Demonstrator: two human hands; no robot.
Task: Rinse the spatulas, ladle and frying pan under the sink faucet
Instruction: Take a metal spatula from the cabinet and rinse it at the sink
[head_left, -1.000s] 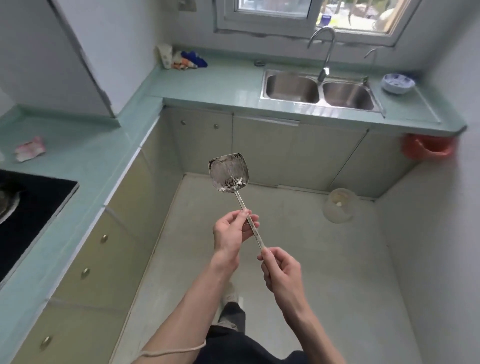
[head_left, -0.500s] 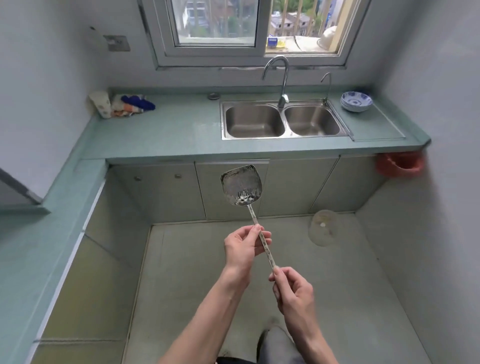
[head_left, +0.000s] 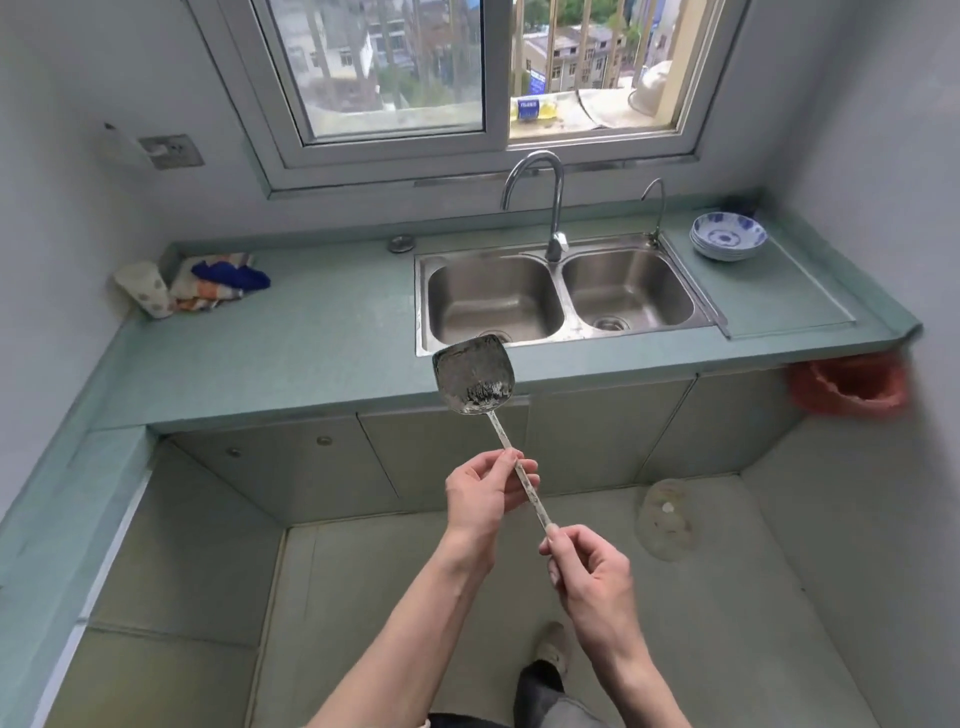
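Note:
I hold a metal spatula (head_left: 475, 375) with a soiled blade up in front of me, blade toward the counter. My left hand (head_left: 485, 493) pinches the middle of its thin handle. My right hand (head_left: 589, 569) grips the handle's near end. Ahead, a steel double sink (head_left: 558, 299) is set in the green countertop (head_left: 311, 332), with a tall curved faucet (head_left: 550, 208) between the two basins and a smaller tap (head_left: 655, 208) at the right. No water runs. Both basins look empty.
Stacked blue-and-white bowls (head_left: 727, 236) stand right of the sink. Folded cloths (head_left: 208, 280) lie at the counter's far left. An orange bag (head_left: 849, 382) hangs at the counter's right end. A round clear lid (head_left: 667, 517) lies on the floor by the cabinets.
I have turned from the stove side and stepped toward the sink, which now fills the view ahead. Both hands keep the same hold on the spatula.

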